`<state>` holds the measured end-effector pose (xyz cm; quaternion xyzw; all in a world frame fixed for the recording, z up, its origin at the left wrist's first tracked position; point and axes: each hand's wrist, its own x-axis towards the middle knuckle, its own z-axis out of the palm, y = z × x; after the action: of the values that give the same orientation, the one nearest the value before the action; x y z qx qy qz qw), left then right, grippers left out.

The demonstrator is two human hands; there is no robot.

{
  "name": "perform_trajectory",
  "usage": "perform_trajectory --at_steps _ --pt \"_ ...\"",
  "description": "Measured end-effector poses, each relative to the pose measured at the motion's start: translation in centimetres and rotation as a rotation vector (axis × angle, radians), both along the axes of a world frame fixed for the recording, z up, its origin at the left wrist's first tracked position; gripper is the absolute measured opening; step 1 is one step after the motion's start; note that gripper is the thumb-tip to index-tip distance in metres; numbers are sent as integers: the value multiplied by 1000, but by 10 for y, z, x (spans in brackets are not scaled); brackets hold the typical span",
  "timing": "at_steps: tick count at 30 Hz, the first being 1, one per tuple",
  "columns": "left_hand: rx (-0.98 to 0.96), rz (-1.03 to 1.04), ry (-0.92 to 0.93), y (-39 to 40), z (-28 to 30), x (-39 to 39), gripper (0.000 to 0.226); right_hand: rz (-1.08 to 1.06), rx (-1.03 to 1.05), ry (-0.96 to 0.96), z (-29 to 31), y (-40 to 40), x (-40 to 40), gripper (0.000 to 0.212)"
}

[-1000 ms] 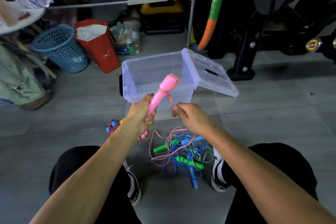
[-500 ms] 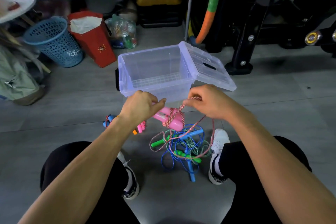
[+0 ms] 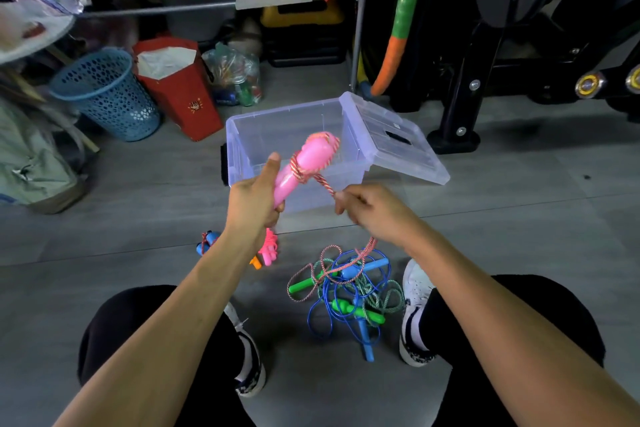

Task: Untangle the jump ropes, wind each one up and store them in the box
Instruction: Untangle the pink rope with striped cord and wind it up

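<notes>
My left hand [image 3: 254, 203] grips the pink jump-rope handles [image 3: 306, 163], held tilted up in front of the clear plastic box [image 3: 242, 146]. A red-and-white cord [image 3: 320, 180] is looped around the handles. My right hand [image 3: 372, 213] pinches that cord just right of the handles; the rest of it trails down to a tangled pile [image 3: 346, 288] on the floor between my feet, with blue and green ropes and their handles. The box is open and looks empty, its lid [image 3: 398, 139] leaning off the right side.
Small blue, pink and orange handles [image 3: 266, 253] lie on the floor under my left wrist. A blue mesh basket [image 3: 104, 94] and red bag [image 3: 180, 87] stand at back left. Black exercise equipment [image 3: 485, 45] fills the back right. My shoes flank the pile.
Both hands have come back up from near the floor. The pink handles are again tilted up in front of the box, with another turn of cord around them.
</notes>
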<state>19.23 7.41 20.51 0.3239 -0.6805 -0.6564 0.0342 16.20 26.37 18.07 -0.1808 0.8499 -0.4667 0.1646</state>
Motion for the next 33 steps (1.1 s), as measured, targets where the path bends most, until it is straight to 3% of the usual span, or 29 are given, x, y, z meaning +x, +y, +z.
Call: perform_trajectory --at_steps 2,4,7,10,12,15,17,19,23,25,27,29,31,33 --pt "31 85 -58 -5 -4 -3 53 75 93 43 -3 -10 9 31" --pt "-96 89 -97 -11 -9 -8 58 153 179 105 -5 -16 16 30" --pt "-625 -70 -119 -16 -22 -12 66 226 255 190 -1 -15 21 32" --pt "-1120 -361 -223 -11 -34 -10 58 241 263 211 16 1 16 25" --pt "-1244 -606 -250 -9 -36 -9 51 202 236 211 25 13 9 19" --pt "-1064 -877 -108 -9 -31 -8 56 73 163 168 22 30 -9 20" --pt "-770 -919 -29 -4 -24 -5 59 5 127 130 15 39 -19 19" --pt "-418 -812 -20 -1 -17 -2 61 5 84 75 7 44 -22 18" --pt "187 -406 50 1 -12 -6 49 45 40 -8 -4 37 -15 21" --pt "330 -242 35 1 -15 -9 40 59 79 -42 -7 28 -8 25" --pt "310 -137 10 3 -23 -10 47 115 126 -55 -7 19 3 29" --pt "165 -40 -44 4 -30 -11 54 178 173 -49 -4 10 16 31" --pt "-129 11 -107 2 -30 -10 60 230 217 -43 -1 6 26 31" --pt "-546 -57 -92 -2 -32 -10 63 256 240 -21 3 5 30 31"
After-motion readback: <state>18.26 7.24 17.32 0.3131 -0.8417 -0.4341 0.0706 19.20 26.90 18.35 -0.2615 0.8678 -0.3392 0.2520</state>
